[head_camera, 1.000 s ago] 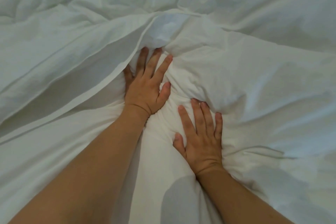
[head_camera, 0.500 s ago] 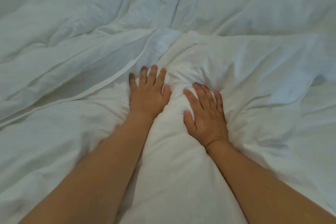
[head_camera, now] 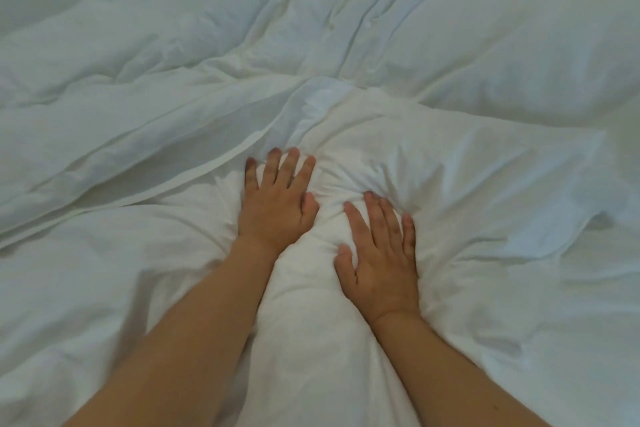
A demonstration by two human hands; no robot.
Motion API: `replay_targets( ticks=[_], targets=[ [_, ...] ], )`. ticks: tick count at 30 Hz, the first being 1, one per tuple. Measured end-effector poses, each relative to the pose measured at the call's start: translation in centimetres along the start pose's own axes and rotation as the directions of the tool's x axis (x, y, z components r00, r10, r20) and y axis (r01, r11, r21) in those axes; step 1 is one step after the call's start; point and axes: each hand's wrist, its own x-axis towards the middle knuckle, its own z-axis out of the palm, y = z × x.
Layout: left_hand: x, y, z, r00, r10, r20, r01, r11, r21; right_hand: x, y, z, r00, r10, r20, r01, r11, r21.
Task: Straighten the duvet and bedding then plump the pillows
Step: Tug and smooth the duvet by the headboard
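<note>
Bed surface fills the whole view; no wall, floor or other furniture visible. Light dim, bluish.

Crumpled white cotton duvet [head_camera: 173, 55] covers the far and left part of the bed, its flat hemmed edge [head_camera: 207, 172] running diagonally down toward the left.

Plump white pillow in a cotton case [head_camera: 519, 55] lies at far right, beside the duvet.

Bunched white bedding mound [head_camera: 450, 184] sits in the near middle and right, creases radiating from the two hands.

Left hand [head_camera: 277, 204]: palm down, fingers straight and spread, pressing the mound just beside the hem; nothing grasped.

Right hand [head_camera: 381, 253]: palm down, fingers straight, pressing the mound nearer the camera; nothing grasped.

Versus half a second earlier: both hands in the same pressing pose; more of the far bedding and the pillow in view.
</note>
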Motion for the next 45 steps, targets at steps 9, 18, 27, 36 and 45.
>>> replay_targets(
  ticks=[9,18,27,36,45],
  targets=[
    [1.8,0.2,0.3,0.998,0.061,0.021,-0.060,0.997,-0.038,0.8,0.3,0.5,0.999,-0.016,0.038,0.018,0.998,-0.053],
    [2.1,-0.7,0.2,0.988,0.095,0.118,-0.095,0.995,-0.008,1.3,-0.2,1.2,0.999,-0.036,0.039,0.035,0.999,0.024],
    [-3.0,1.5,-6.5,0.922,-0.122,0.369,0.157,0.985,-0.068,2.2,0.6,0.2,0.978,-0.039,0.207,0.015,0.993,0.115],
    [-11.1,9.3,-20.7,0.840,-0.334,0.428,0.488,0.809,-0.328,11.3,4.2,-18.1,0.917,-0.093,0.387,-0.010,0.967,0.256],
    [-10.6,23.1,-18.5,0.593,-0.330,0.735,0.561,0.824,-0.083,12.0,12.3,-16.6,0.767,0.202,0.609,-0.244,0.970,-0.015]
  ],
)
